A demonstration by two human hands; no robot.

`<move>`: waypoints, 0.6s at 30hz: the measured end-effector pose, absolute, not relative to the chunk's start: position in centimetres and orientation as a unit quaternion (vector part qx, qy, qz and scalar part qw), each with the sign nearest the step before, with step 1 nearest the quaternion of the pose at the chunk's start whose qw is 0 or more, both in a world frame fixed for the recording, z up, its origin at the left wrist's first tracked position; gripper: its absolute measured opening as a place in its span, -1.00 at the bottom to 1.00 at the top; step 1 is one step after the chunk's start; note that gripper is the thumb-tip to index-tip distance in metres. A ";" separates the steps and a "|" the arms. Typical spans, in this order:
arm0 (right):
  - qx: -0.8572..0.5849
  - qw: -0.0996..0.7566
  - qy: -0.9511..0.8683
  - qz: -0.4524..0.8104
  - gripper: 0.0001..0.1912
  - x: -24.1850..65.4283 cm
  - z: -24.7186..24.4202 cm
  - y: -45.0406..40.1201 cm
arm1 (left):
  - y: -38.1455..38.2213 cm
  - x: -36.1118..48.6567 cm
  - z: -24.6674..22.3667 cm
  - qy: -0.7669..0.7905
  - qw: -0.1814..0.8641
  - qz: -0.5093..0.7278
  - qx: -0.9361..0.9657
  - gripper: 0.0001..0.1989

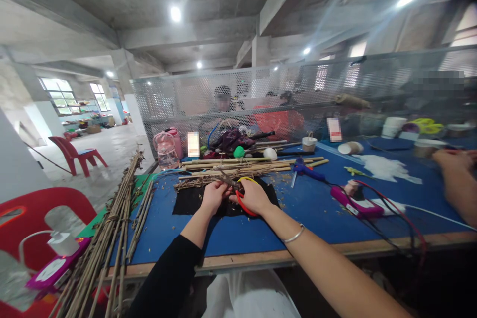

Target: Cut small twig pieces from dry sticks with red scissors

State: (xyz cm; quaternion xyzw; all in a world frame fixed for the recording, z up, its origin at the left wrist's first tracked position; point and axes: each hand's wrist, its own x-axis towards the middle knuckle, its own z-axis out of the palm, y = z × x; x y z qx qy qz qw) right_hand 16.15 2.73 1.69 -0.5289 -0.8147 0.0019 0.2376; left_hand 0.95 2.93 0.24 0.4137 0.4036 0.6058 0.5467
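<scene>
My right hand (252, 197) is closed on the handles of scissors (244, 203), which have red and yellow loops. Their blades point up and left, over my left hand's fingertips. My left hand (215, 196) is closed in a pinch beside the blades; what it holds is too small to make out. Both hands are over a black cloth (186, 202) on the blue table (231, 243). Just behind them lie a bundle of thin dry twigs (190, 184) and several pale sticks (201, 164).
Long dry stalks (115, 218) lean across the table's left edge. A blue glue gun (307, 170) and a purple power strip (356, 202) lie to the right. Another person's arm (454, 184) reaches in at far right. A mesh screen (238, 99) stands behind.
</scene>
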 end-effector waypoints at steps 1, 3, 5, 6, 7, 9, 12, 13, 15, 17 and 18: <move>-0.532 0.235 -0.813 0.013 -0.53 16.2 1.7 2.7 | 2.9 1.0 0.3 0.400 0.547 0.609 0.413 -0.80; -0.540 0.227 -0.810 0.026 -0.53 16.2 1.7 2.7 | 2.8 1.0 0.4 0.396 0.544 0.615 0.412 -0.78; -0.549 0.221 -0.806 0.027 -0.52 16.2 1.7 2.7 | 2.8 1.0 0.5 0.400 0.535 0.616 0.418 -0.78; -0.552 0.219 -0.804 0.026 -0.52 16.2 1.7 2.7 | 2.8 1.0 0.5 0.405 0.529 0.614 0.422 -0.78; -0.555 0.217 -0.802 0.025 -0.51 16.2 1.8 2.7 | 2.8 1.0 0.5 0.412 0.523 0.612 0.427 -0.78; -0.558 0.216 -0.801 0.024 -0.51 16.1 1.8 2.7 | 2.7 1.0 0.5 0.420 0.516 0.609 0.432 -0.78; -0.561 0.216 -0.799 0.026 -0.52 16.1 1.7 2.7 | 2.7 1.0 0.5 0.416 0.520 0.613 0.425 -0.74; -0.563 0.215 -0.798 0.027 -0.52 16.1 1.7 2.7 | 2.7 1.0 0.5 0.417 0.521 0.614 0.423 -0.73; -0.568 0.213 -0.795 0.026 -0.52 16.0 1.6 2.7 | 2.7 1.0 0.4 0.424 0.517 0.612 0.423 -0.72; -0.571 0.213 -0.793 0.016 -0.51 16.0 1.6 2.7 | 2.7 1.1 0.2 0.430 0.512 0.609 0.426 -0.72; -0.569 0.215 -0.794 0.009 -0.50 16.0 1.6 2.7 | 2.7 1.1 0.1 0.431 0.513 0.607 0.427 -0.71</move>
